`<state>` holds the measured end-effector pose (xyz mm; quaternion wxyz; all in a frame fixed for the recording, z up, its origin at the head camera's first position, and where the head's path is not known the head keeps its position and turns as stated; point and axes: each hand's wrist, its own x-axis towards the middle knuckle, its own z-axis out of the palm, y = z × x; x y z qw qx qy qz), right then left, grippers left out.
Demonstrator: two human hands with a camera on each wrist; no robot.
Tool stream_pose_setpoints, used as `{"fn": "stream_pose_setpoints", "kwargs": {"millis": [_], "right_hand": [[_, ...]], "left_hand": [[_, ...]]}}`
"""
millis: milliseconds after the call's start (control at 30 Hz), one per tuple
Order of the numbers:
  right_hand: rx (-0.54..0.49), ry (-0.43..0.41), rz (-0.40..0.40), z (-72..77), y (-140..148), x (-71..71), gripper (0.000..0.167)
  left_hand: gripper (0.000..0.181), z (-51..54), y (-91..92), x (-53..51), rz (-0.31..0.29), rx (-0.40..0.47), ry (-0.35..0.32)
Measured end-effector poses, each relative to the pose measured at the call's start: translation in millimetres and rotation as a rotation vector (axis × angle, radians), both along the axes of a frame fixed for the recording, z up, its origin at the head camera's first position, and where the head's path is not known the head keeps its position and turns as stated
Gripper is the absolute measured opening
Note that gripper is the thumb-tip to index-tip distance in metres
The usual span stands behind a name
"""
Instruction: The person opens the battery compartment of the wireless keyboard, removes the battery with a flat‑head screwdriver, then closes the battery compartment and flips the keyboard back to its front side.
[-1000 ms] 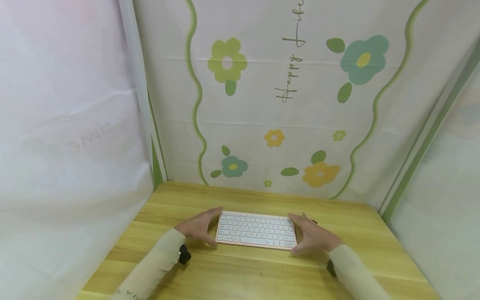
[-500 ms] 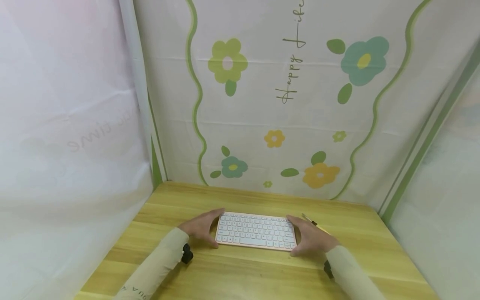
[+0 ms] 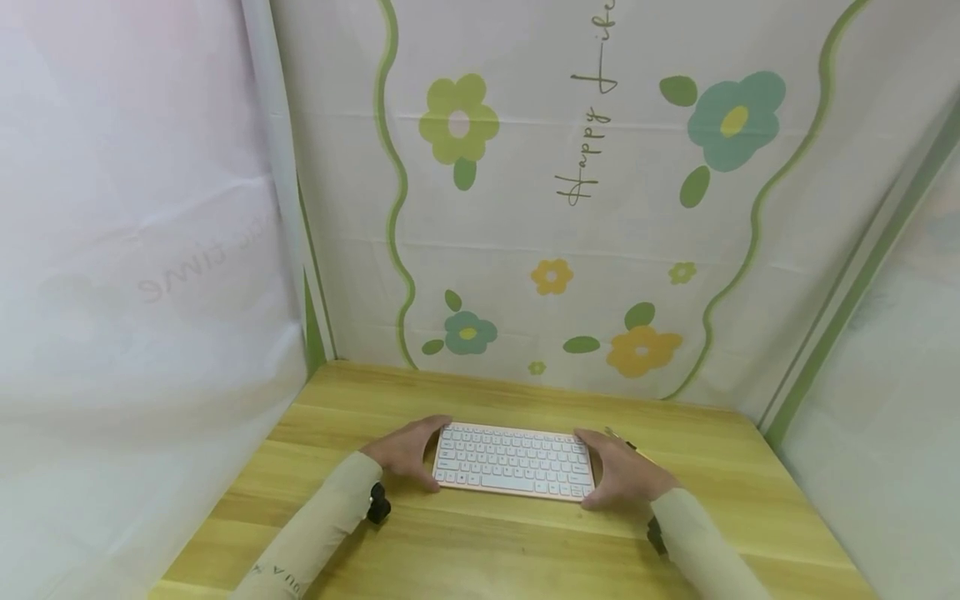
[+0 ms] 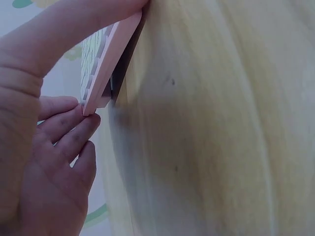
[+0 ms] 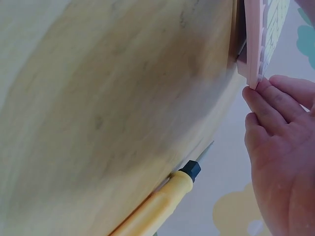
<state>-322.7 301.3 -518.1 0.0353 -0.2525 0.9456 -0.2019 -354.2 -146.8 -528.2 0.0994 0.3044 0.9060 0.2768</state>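
A white keyboard with pink edges sits over the wooden table, its keys facing up. My left hand grips its left end, fingers at the back corner and thumb at the front corner. The right hand holds the opposite end the same way. In the left wrist view, fingertips touch the keyboard's pink edge, and a dark gap shows beneath it. Fingertips meet the pink rim in the right wrist view too.
A screwdriver with a yellow handle and black collar lies just beyond my right hand, mostly hidden by it in the head view. The wooden table extends around the keyboard. White flowered curtains enclose the back and sides.
My left hand has shifted slightly right, closer around the keyboard's end. The right hand has moved slightly left, showing more of the screwdriver. The keyboard has hardly moved.
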Motion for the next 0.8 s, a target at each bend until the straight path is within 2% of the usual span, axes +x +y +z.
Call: {"fn": "stream_pose_setpoints", "kwargs": {"millis": [233,433,633,800], "right_hand": [[-0.011,-0.02,-0.001,0.5,-0.2,-1.4,0.129],[-0.011,-0.048,-0.02,-1.9,-0.2,0.7,0.129],[0.005,-0.074,-0.065,3.2,0.1,3.3,0.128],[0.013,-0.017,0.024,17.3,0.7,-4.1,0.129]], "left_hand": [[0.126,-1.0,1.0,-1.0,-0.011,0.051,0.023],[0.127,0.1,-3.3,1.2,-0.003,0.119,0.002],[0.124,14.0,-4.3,0.3,-0.003,0.196,0.006],[0.122,30.3,-1.2,-2.9,-0.011,0.249,0.023]]}}
